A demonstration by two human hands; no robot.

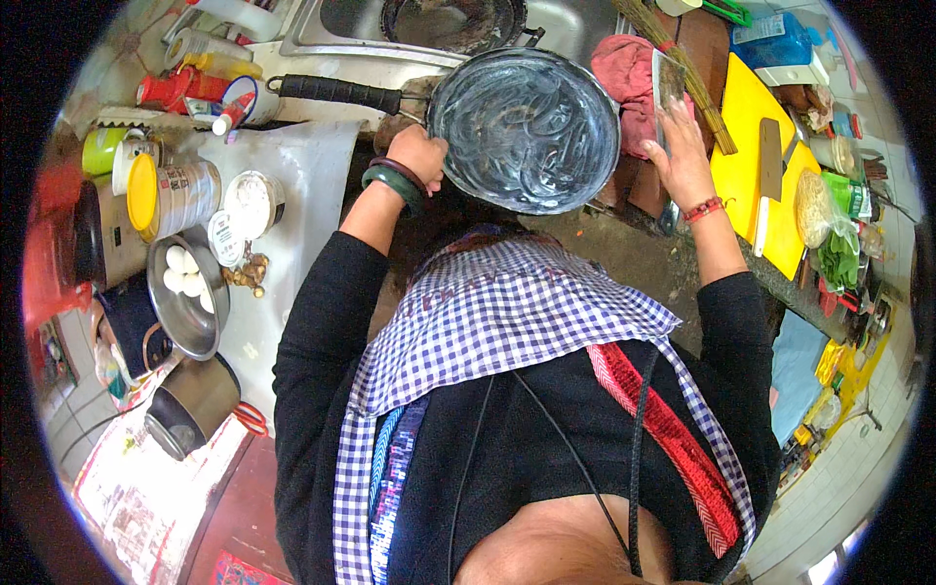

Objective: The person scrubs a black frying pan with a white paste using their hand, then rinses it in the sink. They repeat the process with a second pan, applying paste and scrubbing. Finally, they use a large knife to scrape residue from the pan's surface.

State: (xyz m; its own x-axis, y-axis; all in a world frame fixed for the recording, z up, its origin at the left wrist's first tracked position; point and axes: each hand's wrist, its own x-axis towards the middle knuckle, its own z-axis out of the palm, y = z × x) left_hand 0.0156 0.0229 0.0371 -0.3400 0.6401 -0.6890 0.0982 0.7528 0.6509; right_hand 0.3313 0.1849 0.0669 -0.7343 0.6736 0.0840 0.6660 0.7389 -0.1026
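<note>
A round frying pan (523,128) lies before me, white streaky smears covering its dark upturned face. Its black-wrapped handle (344,91) points left. My left hand (419,157) is curled closed at the pan's left rim, gripping it just below the handle's base; the fingertips are partly hidden. To the right of the pan, my right hand (684,150) holds a flat grey rectangular piece (667,80), its exact kind unclear, with the fingers laid along it. Behind that piece is a crumpled pink cloth (625,66).
Another dark pan (453,22) sits in the steel sink (322,44). A bundled-stick brush (676,66) leans on the right, beside a yellow cutting board (738,110) bearing a cleaver (770,157). On the left are a steel bowl of eggs (212,329), a white tub (252,201) and a pot (197,402).
</note>
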